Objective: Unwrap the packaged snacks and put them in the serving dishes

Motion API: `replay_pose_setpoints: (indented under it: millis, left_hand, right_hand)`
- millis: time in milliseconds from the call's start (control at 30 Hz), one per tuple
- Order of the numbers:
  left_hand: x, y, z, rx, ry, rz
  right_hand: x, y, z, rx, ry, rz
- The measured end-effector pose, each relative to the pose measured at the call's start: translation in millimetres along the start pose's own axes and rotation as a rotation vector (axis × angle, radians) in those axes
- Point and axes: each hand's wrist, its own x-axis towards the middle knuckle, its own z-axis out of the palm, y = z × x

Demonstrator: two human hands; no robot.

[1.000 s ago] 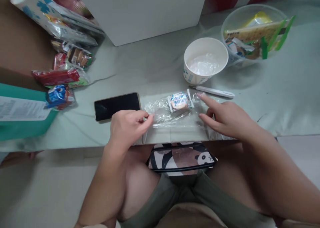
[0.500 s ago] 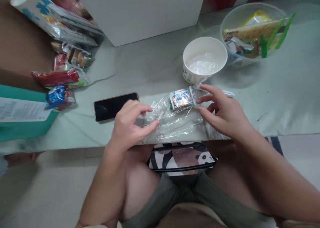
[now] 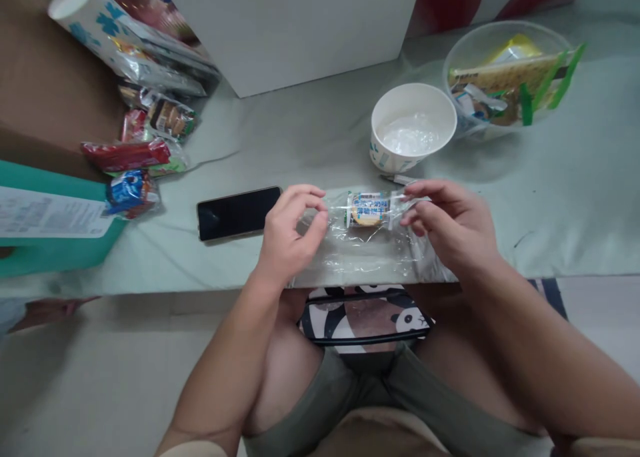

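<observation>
A small blue-and-white biscuit packet (image 3: 369, 209) lies between my hands, in or under a crinkled sheet of clear plastic wrap (image 3: 357, 260) at the table's front edge. My left hand (image 3: 294, 233) is pinched on the wrap to the left of the packet, thumb and fingertips close together. To the right, my right hand (image 3: 450, 227) grips the wrap beside the packet's end with curled fingers. Just beyond the packet stands a white paper cup (image 3: 385, 157) with clear plastic inside. A slim pen-like tool (image 3: 399, 179) lies partly hidden near my right hand.
A black phone (image 3: 235, 213) rests left of my left hand. Back right is a clear plastic bowl (image 3: 453, 60) of packaged snacks. Several wrapped snacks (image 3: 127, 155), a stack of paper cups (image 3: 93, 17) and a teal box (image 3: 60, 253) crowd the left. A white box (image 3: 300, 30) stands behind.
My left hand has moved right and closed on the wrap. My right hand's fingers have drawn together on it. The packet now lies flatter, its printed face clearer.
</observation>
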Motion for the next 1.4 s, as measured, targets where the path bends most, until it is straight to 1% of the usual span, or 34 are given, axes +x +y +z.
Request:
replay_pose_setpoints:
  millis: [67,100,167,233,333,400,433,500,567,700,833,900,967,1100,1233,1300,1400]
  left_hand:
    - [0,-4,1,-0.109,-0.021,-0.109]
    - [0,-7,2,-0.148,-0.052,-0.156]
    - [1,-13,4,-0.192,-0.127,-0.231]
    - [4,-17,7,-0.21,-0.149,-0.327]
    - [12,-16,13,-0.255,-0.097,-0.496]
    - [18,-12,17,-0.323,-0.098,-0.592]
    - [20,-10,18,-0.363,-0.106,-0.629]
    - [22,-5,20,-0.439,-0.115,-0.694]
    - [23,0,19,-0.497,-0.138,-0.764]
    - [22,3,12,-0.66,-0.233,-0.921]
    - [25,3,4,-0.899,-0.35,-0.927]
    - [28,4,-1,-0.947,-0.378,-0.932]
    - [31,5,-4,-0.946,-0.372,-0.958]
    - [34,1,-6,-0.905,-0.262,-1.018]
    - [33,-9,-9,-0.916,-0.227,-1.032]
    - [34,-11,-11,-0.951,-0.224,-1.041]
    - [36,-8,-12,-1.004,-0.207,-1.103]
  right_hand:
    - [0,3,4,0.169,-0.017,0.006]
    - [1,5,6,0.219,-0.021,-0.007]
    - [1,7,10,0.248,-0.037,-0.046]
    - [2,7,13,0.185,-0.051,-0.107]
    - [3,6,19,-0.04,-0.029,-0.271]
    - [3,6,23,-0.191,-0.031,-0.376]
    - [4,6,26,-0.253,-0.05,-0.404]
    - [5,7,30,-0.351,-0.103,-0.411]
    - [6,9,34,-0.419,-0.137,-0.388]
    - [8,13,37,-0.485,-0.17,-0.381]
    - [8,14,37,-0.491,-0.196,-0.378]
    - [9,14,36,-0.459,-0.213,-0.353]
    - [9,13,34,-0.392,-0.217,-0.32]
    - [10,13,29,-0.167,-0.213,-0.215]
    - [11,18,23,0.089,-0.237,-0.099]
    - [13,20,21,0.209,-0.206,-0.037]
    - [15,18,16,0.404,-0.104,0.072]
